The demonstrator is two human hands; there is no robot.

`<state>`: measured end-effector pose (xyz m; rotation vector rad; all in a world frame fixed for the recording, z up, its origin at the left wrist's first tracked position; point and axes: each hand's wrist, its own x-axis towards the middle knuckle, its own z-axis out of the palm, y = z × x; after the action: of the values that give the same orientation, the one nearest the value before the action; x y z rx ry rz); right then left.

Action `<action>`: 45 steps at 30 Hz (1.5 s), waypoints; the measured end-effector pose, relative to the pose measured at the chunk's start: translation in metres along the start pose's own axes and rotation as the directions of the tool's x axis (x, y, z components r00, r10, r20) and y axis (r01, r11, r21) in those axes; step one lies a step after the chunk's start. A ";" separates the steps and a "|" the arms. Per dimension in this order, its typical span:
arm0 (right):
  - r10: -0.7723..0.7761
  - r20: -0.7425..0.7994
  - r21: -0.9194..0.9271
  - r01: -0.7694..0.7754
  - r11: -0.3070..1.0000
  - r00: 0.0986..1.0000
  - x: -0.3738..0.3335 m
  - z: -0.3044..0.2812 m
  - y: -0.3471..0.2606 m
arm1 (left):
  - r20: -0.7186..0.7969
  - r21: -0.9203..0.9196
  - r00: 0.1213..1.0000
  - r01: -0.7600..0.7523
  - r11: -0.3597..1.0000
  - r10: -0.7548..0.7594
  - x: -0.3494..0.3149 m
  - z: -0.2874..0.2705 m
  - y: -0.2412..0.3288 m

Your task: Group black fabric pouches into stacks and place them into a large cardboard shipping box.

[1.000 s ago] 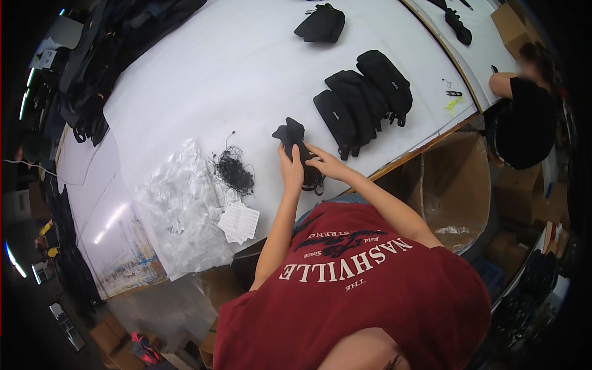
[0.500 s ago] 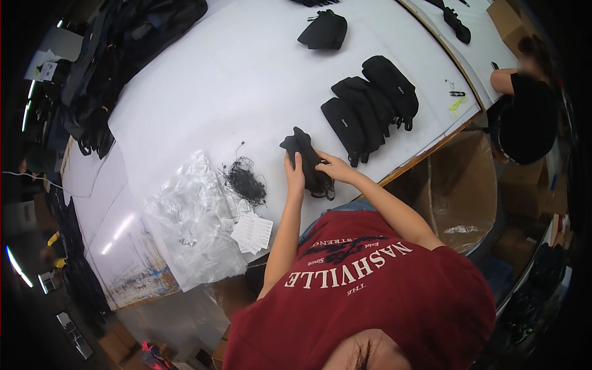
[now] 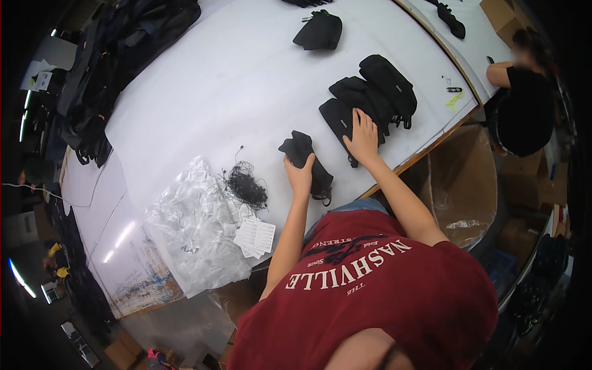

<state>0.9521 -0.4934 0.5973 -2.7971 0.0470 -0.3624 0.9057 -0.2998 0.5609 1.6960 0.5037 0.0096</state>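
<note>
A small black fabric pouch lies in front of me on the white table, its far end bent up. My left hand grips the near left side of this pouch, thumb on top. To its right, several similar black pouches overlap in a row, with a nearest pouch and a farthest pouch. My right hand lies over the nearest pouches of that row, fingers stretched out and pointing away from me. Its palm hides part of the pouches under it.
Left of my left hand lie a tangle of black strings, white printed cards and a heap of clear plastic bags. Another black pouch sits far off. Dark bags pile at far left. A co-worker is at the right.
My right hand has left the pouch in front of me and moved right onto the row of pouches. My left hand stays on the first pouch.
</note>
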 end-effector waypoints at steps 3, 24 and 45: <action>0.171 0.194 -0.006 -0.174 0.985 0.966 0.006 0.000 -0.007 | -0.013 0.005 1.000 -0.004 1.000 0.004 0.000 0.001 -0.001; 0.043 0.263 0.499 -0.175 0.848 0.964 0.006 0.001 -0.024 | -0.010 0.051 1.000 -0.008 0.999 0.008 0.006 -0.001 -0.016; -0.115 0.563 0.761 -0.459 0.458 0.818 -0.044 0.025 -0.030 | -0.039 0.108 0.987 -0.151 0.983 0.156 -0.012 0.015 0.018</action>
<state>0.9160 -0.4538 0.5733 -1.6880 0.0189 0.4150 0.9053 -0.3192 0.5779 1.8379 0.4131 0.1378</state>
